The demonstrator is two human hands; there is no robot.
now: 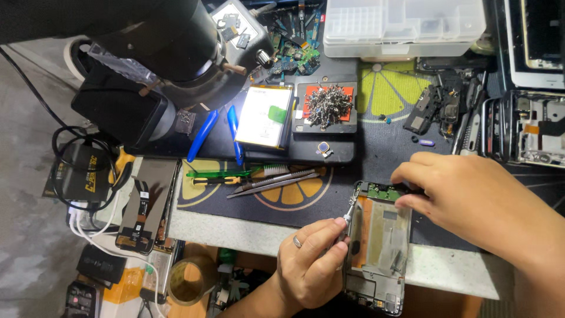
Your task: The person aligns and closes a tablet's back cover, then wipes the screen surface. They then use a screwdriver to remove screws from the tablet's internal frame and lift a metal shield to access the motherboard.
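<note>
An opened phone frame (pixel 379 247) lies at the bench's front edge, with its green circuit board (pixel 384 191) exposed at the top. My left hand (pixel 309 262), wearing a ring, grips a small screwdriver (pixel 351 209) whose tip points at the frame's upper left corner. My right hand (pixel 465 197) reaches in from the right; its fingertips press on the top right of the frame beside the circuit board. The lower part of the screwdriver is hidden in my fist.
A black microscope (pixel 170 53) stands at the upper left. A magnetic pad piled with screws (pixel 327 106), a phone battery (pixel 265 115), blue-handled pliers (pixel 203 134), tweezers (pixel 273 181) and a green brush (pixel 226 172) lie ahead. A clear parts box (pixel 403 26) and dismantled phones (pixel 527 129) sit at the back right.
</note>
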